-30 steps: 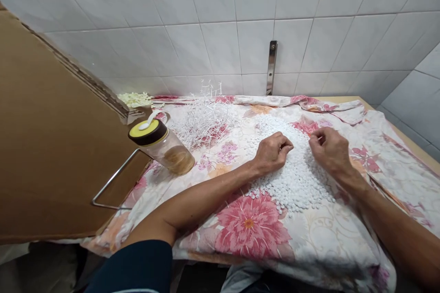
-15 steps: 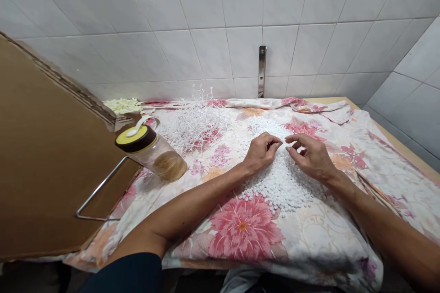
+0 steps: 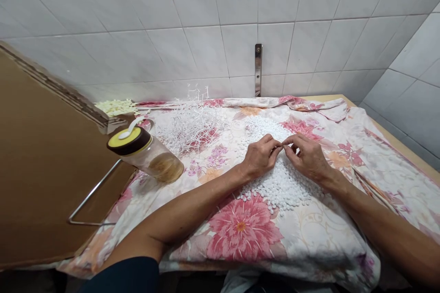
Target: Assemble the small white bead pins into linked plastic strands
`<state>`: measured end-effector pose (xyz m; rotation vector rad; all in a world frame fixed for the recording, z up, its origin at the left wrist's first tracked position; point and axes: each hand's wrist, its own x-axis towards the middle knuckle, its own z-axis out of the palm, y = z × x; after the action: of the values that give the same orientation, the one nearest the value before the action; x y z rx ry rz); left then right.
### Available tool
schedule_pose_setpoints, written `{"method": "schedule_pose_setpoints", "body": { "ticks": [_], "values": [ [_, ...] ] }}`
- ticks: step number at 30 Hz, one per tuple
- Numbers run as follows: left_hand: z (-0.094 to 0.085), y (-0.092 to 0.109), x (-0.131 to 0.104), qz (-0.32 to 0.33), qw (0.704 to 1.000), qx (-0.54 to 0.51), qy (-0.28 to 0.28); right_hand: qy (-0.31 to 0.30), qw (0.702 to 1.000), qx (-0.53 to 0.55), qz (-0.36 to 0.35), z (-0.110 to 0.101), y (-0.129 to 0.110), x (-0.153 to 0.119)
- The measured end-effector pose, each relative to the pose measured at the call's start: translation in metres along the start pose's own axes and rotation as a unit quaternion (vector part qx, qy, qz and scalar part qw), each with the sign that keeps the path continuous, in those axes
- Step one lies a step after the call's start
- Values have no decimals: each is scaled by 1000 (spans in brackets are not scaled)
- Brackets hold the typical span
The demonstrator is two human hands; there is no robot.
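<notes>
Over a heap of small white bead-like pieces (image 3: 287,187), my two hands meet at the fingertips. My left hand (image 3: 260,158) is closed in a pinch, thumb against forefinger. Opposite it, my right hand (image 3: 307,155) pinches too, its tips touching or nearly touching the left ones. Whatever lies between the fingertips is too small to make out. The pieces spread across a floral cloth (image 3: 244,229) beneath both hands. Left of the heap lies a tangle of thin white branching plastic sticks (image 3: 192,123).
A clear bottle (image 3: 146,153) with a yellow and dark lid and brownish contents stands at the left. Beside it rises a cardboard box (image 3: 44,169) with a metal wire handle (image 3: 92,192). Pale yellow pieces (image 3: 117,107) lie behind. A metal bracket (image 3: 258,71) is on the tiled wall.
My right hand has moved left, and its fingers, apart before, have closed to a pinch at my left fingertips. The view has shifted slightly.
</notes>
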<state>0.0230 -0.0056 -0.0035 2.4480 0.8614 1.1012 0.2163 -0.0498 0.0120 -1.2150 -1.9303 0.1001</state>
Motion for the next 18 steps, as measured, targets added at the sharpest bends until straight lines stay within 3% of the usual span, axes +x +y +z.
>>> {"method": "schedule_pose_setpoints", "body": {
  "ticks": [6,12,15,18],
  "values": [
    [-2,0,0,33,997,70,-24,-8,999,-49,5,7,1,-3],
    [-3,1,6,66,994,92,-9,40,988,-146,19,1,5,3],
    [-8,2,7,73,996,44,7,103,968,-222,53,-14,22,8],
    [-17,3,13,11,994,-73,76,142,967,-192,84,-23,38,9]
  ]
}}
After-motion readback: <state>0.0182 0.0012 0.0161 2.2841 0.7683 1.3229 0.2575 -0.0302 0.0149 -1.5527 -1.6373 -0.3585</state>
